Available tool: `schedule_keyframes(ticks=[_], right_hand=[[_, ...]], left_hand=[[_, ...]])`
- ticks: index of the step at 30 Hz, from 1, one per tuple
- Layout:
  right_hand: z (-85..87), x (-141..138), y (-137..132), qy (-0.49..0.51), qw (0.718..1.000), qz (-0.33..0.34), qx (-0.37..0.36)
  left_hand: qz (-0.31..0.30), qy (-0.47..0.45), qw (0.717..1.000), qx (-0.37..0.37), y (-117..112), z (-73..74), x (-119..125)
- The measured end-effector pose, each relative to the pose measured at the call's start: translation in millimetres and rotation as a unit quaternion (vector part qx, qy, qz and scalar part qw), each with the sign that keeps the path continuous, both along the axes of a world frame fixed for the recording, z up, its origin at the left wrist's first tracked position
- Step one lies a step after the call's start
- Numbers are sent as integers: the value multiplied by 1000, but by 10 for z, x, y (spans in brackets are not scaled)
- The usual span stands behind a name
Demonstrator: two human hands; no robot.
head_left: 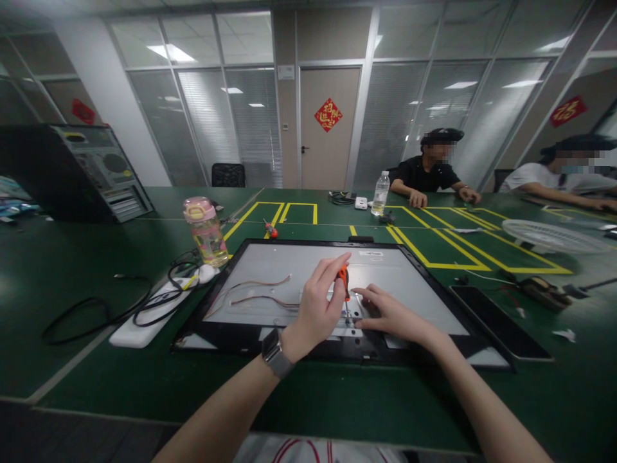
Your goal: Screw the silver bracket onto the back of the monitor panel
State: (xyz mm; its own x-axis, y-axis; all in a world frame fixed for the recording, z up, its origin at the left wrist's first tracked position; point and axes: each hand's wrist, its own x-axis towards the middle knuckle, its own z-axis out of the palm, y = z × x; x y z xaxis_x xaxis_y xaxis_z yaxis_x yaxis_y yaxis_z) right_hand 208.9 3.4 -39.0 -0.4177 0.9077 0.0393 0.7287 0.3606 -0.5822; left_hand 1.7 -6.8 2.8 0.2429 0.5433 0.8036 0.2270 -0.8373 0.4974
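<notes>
A flat display panel (pixel 409 283) with a black frame and a pale grey back lies on the green table in front of me. My left hand (pixel 324 302), with a watch on the wrist, is closed around an orange and black screwdriver (pixel 344 276). The screwdriver stands nearly upright, its shaft pointing down at a small metal plate (pixel 354 331) near the panel's lower middle. Just right of it, my right hand (pixel 385 312) rests with fingers apart on the plate's edge. Thin wires (pixel 263 299) run across the panel to the left of my hands.
At left are a white power strip (pixel 149 315), black cable (pixel 96 302), drink bottle (pixel 205 231) and computer case (pixel 96 170). A red-handled tool (pixel 270 229) lies behind the panel. A black bar (pixel 499 321) lies at right. Two people sit across the table, near a water bottle (pixel 380 193).
</notes>
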Motion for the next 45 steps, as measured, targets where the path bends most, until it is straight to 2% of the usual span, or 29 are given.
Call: schedule_keyframes(ticks=[12, 18, 23, 29, 34, 40, 45], right_hand=[[12, -4, 1, -3, 1000, 1, 6], [10, 0, -3, 0, 1000, 2, 1], [19, -2, -7, -12, 1000, -3, 0], [24, -10, -9, -3, 1000, 2, 3], [13, -8, -2, -16, 1000, 2, 6], [-5, 11, 7, 0, 1000, 4, -5], [-3, 10, -2, 1, 1000, -1, -6]], left_hand=[[32, -10, 999, 3, 12, -26, 28], [-8, -9, 1000, -16, 2, -15, 33], [36, -27, 999, -6, 2, 3, 40], [-11, 1, 1000, -17, 13, 2, 26], [28, -6, 1000, 6, 23, -8, 35], [-3, -1, 1000, -16, 46, 36, -13], [26, -3, 1000, -12, 75, 61, -15]])
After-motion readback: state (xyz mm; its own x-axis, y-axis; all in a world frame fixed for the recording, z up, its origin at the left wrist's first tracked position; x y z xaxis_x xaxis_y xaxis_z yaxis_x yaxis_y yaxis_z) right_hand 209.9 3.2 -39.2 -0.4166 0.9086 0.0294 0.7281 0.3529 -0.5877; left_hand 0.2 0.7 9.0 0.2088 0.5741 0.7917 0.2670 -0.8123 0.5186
